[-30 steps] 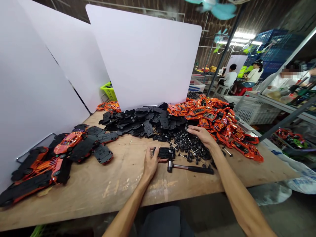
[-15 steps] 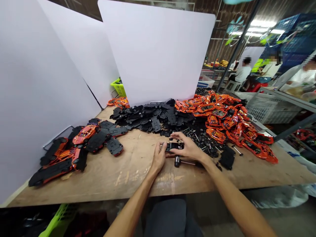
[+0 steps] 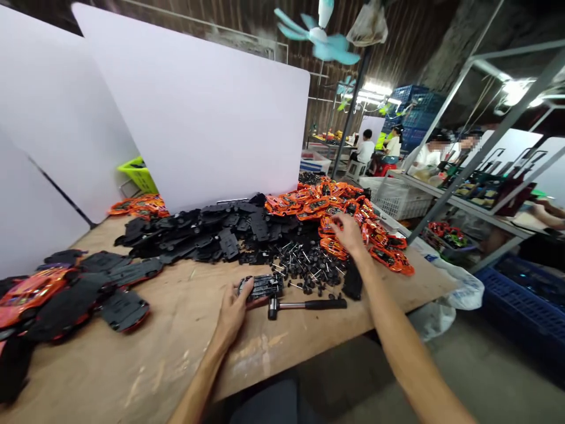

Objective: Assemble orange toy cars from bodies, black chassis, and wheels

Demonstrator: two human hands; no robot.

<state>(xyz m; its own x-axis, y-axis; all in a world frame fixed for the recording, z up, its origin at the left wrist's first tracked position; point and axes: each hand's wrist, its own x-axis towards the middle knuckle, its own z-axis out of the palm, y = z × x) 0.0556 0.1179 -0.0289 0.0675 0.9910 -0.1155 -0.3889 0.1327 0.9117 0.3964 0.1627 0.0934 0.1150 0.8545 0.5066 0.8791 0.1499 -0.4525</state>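
left hand (image 3: 232, 312) holding car chassis (image 3: 261, 287), hammer (image 3: 304, 305) beside, wooden table edge (image 3: 291, 368) near

Bench count: one chassis (image 3: 263, 286) in the left hand (image 3: 233, 315), and one hammer (image 3: 304, 305). The right hand (image 3: 348, 232) holds nothing. White panels (image 3: 189, 106): three. Green baskets (image 3: 138, 175): one. Teal fans (image 3: 318, 41): two. Seated workers (image 3: 364, 150): two at the far table. Loose chassis (image 3: 229, 241), orange car bodies (image 3: 335, 206) and wheels (image 3: 309, 274): too many to count.
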